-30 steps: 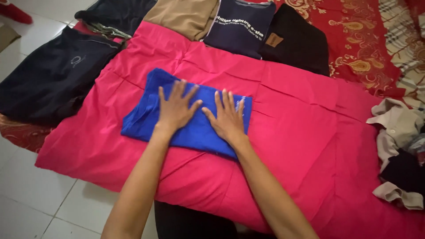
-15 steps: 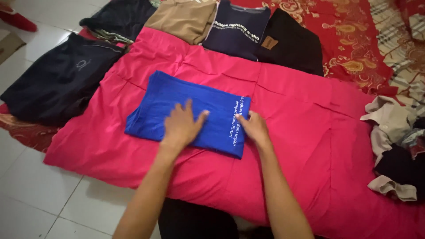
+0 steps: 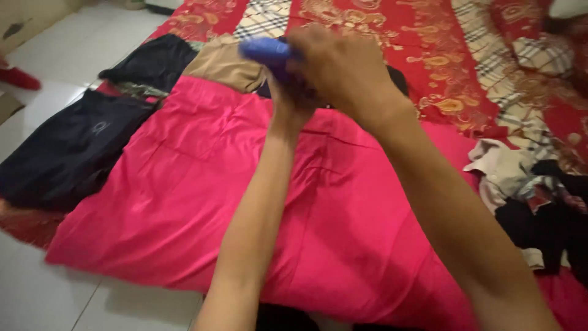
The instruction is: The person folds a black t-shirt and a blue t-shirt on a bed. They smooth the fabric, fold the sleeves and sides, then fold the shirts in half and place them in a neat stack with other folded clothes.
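Fingers of my right hand and left hand clamp the blue cloth, lifted over the folded tan garment.

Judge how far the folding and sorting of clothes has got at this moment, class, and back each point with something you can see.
Done: folded garments, a tan one and a black one, lie along the pink blanket. In hand: the left hand and right hand carry the folded blue shirt over the row. Left: a loose heap of clothes waits at the right.
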